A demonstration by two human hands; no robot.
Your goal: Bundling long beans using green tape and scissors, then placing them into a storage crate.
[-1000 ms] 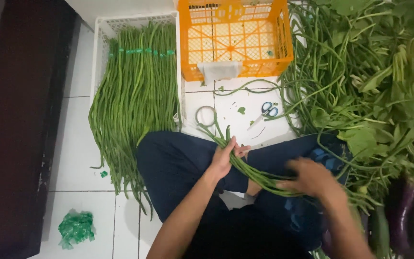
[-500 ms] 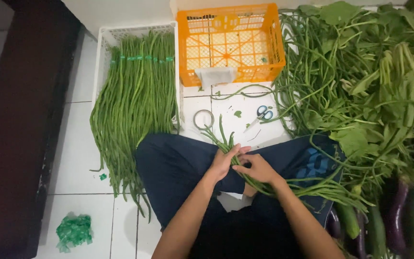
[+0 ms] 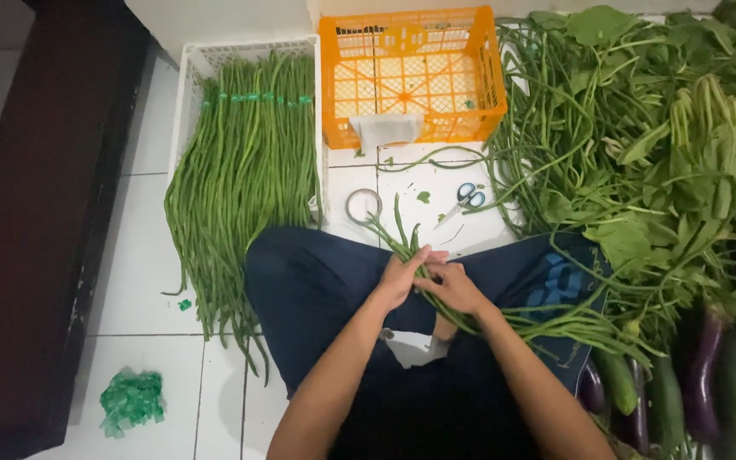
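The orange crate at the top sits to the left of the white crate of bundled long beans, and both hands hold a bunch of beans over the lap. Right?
Not quite. The head view shows the orange crate to the right of the white crate of bundled long beans. The rest holds: the left hand and right hand both hold a bunch of beans over the lap.

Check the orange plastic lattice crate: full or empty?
Almost empty. The orange plastic lattice crate shows its bare grid floor, with only a few green scraps inside; a pale cloth or paper piece hangs at its front edge.
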